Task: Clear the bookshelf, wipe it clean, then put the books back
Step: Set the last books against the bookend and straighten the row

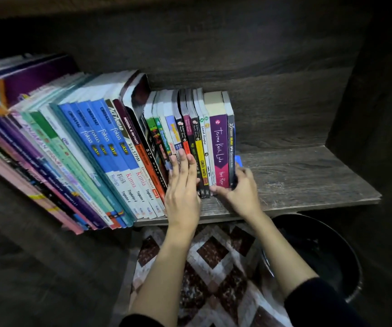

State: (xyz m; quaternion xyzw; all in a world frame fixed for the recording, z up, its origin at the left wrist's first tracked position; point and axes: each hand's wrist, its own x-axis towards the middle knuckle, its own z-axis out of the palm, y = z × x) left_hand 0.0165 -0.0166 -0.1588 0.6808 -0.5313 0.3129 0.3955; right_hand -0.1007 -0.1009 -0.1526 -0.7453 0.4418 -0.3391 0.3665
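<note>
Closest, below the fingers, a mat (214, 260) with brown and white squares lies on the floor. A dark bucket (320, 251) sits low and to the right of the fingers. It may be for the wiping, but I cannot see what is in it.

The left hand (183, 185) lies flat on the fronts of the small books (199, 128). Its fingers (183, 161) are straight and press on the spines, I think so the books line up and do not tip. The right hand (242, 187) holds the right end of the same bunch. Its fingers curl round the side of the last book, and the thumb sits on the low front edge. With one hand pushing and one holding, the bunch stays tight, maybe so it can move all at once.

A blue thing (238, 160) peeks out just above the right fingers. I cannot tell what it is.

Left of the fingers, the big books (100, 147) lean to the left, one on the next. Right of the fingers, the shelf (303, 178) is bare wood. Past the fingers, behind the books, is the dark back wall.

Many books are on the shelf, so I cannot tell if this bunch is coming out or going in.
</note>
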